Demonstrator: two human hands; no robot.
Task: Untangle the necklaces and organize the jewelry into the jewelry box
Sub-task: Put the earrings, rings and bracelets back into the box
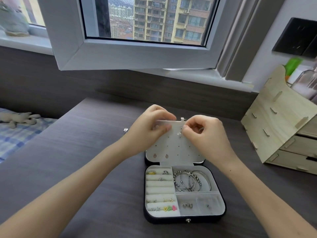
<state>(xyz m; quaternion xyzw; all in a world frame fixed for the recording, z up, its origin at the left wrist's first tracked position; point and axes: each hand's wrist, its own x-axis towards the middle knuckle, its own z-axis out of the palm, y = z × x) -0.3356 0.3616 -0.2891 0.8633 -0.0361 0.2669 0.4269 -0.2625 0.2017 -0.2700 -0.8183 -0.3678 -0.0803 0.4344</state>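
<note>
The right hand (202, 131) is curled tight, thumb and forefinger pinching a small clear faceted stud (179, 133) against the face of a white panel (178, 148). The left hand (151, 124) grips the same panel by its upper edge, fingers folded over the top and thumb flat on the front. The panel is a stiff, matte flap dotted with rows of tiny holes, held nearly upright at the hinge of the box (185, 219). Two pink teardrop drops (155, 155) hang in its bottom row, at the left. The box lies open on the table (85, 169), flat, with rounded corners, a dark outer shell, pale velvety lining and a metal snap at the front. Its right rear compartment holds a loose heap of thin silver bangles (192, 181), some beaded. The padded rolls on the left carry rings (151, 172), one yellow, and nearer the front small bright heart studs (169, 208). The table is dark, matte wood grain. A small glittering gem (125, 130) lies on it just left of the left hand. A pale plywood organizer (274, 126) with slotted joints stands at the right.
</note>
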